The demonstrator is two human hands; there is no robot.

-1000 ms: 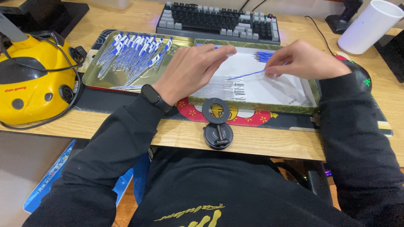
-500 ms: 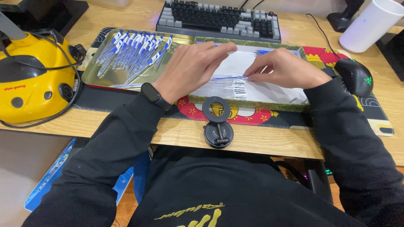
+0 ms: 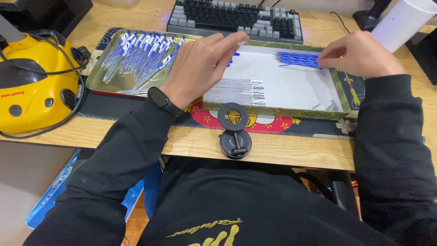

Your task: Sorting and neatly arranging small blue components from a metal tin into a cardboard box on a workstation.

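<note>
A good part of the work appears done, as judged from the metal tray [image 3: 98, 82] at the upper left of the frame, where many finished pens [image 3: 141, 57] with blue and white caps are piled. What is left is seen in the white-floored box [image 3: 339, 93] at the centre and right: a bundle of blue refills [image 3: 298, 59] lies near its upper right edge, a row of clear barrels [image 3: 234, 91] lies at its lower middle, and a few small parts are scattered in its lower right corner, too small to be told. The refills are reached by the right hand [image 3: 359, 57] at the upper right; its fingers [image 3: 327, 55] are bent and closed down on the right end of the bundle, but whether a single refill is pinched cannot be told. The left hand [image 3: 200, 68] is held over the seam between tray and box, its fingers [image 3: 227, 43] stretched out and loosely open toward the upper centre, with nothing seen to be gripped; something small and blue shows just beside the fingertips. The barrels lie just below and right of this hand, apart from it. The whole is carried on a wooden table [image 3: 282, 148].
</note>
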